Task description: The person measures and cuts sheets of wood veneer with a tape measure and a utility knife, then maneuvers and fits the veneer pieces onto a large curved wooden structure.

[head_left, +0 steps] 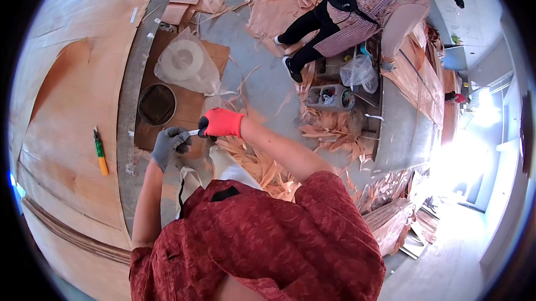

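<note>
Right hand (222, 123): grip closed on slim white object (194, 132). Left hand (169, 146): closure cannot be determined. A loosened pinch could drop it onto the cardboard (188, 107).

The gloved left hand (170, 143) is showing matt grey cloth; the gloved right hand (222, 122) is showing red cloth with darker finger patches. Between them, a slim white item (194, 132) is looking smooth, its material too small to tell. On the left, a broad wood sheet (92, 94) is showing smooth grain. Farther off, a creased plastic bag (202, 74) is glinting over matt cardboard (218, 54). Near, a shirt (268, 234) is looking like soft cloth, while wood scraps (267, 174) are showing rough, torn edges.
</note>
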The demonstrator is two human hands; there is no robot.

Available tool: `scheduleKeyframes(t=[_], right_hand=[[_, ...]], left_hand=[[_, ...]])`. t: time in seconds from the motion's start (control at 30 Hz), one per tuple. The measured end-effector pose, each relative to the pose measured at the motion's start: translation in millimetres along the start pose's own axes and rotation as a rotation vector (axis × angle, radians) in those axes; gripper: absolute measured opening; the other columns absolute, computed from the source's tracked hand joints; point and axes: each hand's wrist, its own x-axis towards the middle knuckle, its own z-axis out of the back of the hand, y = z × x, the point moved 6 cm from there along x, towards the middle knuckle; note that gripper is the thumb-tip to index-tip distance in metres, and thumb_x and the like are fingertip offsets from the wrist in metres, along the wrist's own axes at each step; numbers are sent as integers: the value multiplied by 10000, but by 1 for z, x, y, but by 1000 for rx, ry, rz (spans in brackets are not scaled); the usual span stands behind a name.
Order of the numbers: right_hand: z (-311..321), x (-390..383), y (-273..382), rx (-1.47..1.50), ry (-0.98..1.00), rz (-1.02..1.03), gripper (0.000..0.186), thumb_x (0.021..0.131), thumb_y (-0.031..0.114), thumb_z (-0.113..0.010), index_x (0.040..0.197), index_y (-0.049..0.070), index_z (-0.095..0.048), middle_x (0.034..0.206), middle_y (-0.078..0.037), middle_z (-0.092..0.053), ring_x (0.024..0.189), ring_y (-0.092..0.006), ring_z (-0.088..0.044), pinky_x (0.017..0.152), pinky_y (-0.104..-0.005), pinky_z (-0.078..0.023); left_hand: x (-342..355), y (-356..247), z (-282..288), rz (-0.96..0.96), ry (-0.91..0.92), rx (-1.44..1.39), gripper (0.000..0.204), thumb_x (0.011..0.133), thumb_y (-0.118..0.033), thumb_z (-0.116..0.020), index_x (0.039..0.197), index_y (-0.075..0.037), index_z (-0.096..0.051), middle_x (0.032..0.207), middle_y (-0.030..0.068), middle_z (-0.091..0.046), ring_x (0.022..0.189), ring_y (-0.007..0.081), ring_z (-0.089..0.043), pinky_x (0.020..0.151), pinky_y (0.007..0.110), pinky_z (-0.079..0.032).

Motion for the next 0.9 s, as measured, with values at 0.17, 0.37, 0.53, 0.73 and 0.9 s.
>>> scheduleKeyframes(t=[0.17, 0.37, 0.53, 0.73, 0.9], right_hand=[[46, -20, -20, -454, -208, 47, 255, 779, 315, -671, 899, 96, -722, 792, -128, -699, 800, -328, -680, 809, -485, -487], [105, -19, -26, -887, -641, 118, 169, 759, 209, -604, 854, 91, -680, 763, -166, -660, 796, -361, -646, 759, -518, -461], [97, -13, -12, -692, -1058, 277, 510, 842, 167, -639, 1339, 140, -525, 1075, -108, -635, 986, -321, -558, 893, -462, -402], [-43, 110, -66, -414, -577, 135, 433, 849, 230, -610, 1264, 117, -559, 992, -140, -649, 916, -335, -595, 834, -433, -445], [-82, 171, -55, -353, -373, 99, 431, 874, 227, -551, 1289, 110, -535, 1025, -164, -669, 974, -349, -626, 846, -484, -472]], left_hand=[[27, -1, -20, -46, -104, 148, 131, 933, -144, -635, 895, -26, -676, 696, 35, -658, 536, 89, -587, 484, 233, -452], [45, 22, 26, -181, -338, 169, 147, 906, -141, -631, 802, -49, -680, 638, 31, -616, 512, 94, -528, 474, 264, -421], [98, 74, 64, -57, -467, -295, 116, 914, -146, -609, 853, -65, -666, 625, 28, -607, 470, 92, -525, 432, 268, -425], [114, 94, 117, 11, -589, -306, 125, 899, -139, -565, 860, -75, -665, 628, 51, -629, 438, 121, -555, 392, 270, -434], [122, 92, 132, 42, -570, -263, 137, 887, -151, -569, 853, -46, -650, 639, 74, -642, 468, 143, -596, 400, 276, -459]])
